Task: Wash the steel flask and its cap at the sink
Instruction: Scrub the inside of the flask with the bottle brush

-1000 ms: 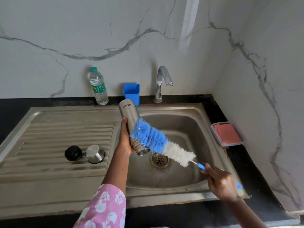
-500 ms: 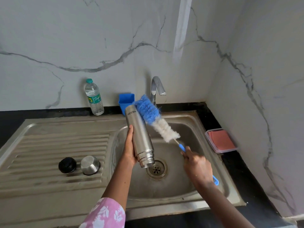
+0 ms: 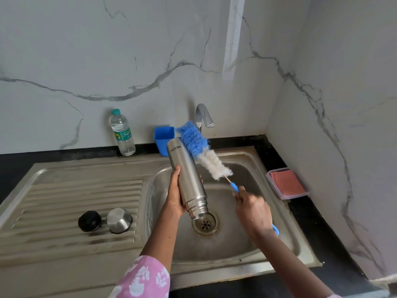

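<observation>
Flask, mouth-down over the drain, is clasped in the left grip; the right grip, closed on the brush at its 1 o'clock side, should stroke lengthwise, turning the flask.

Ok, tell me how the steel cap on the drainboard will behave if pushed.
The steel cap looks rigid and, being small, probably light. Its smooth metal on the ridged drainboard may slide or skip; tipped over, its round side would likely roll.
</observation>
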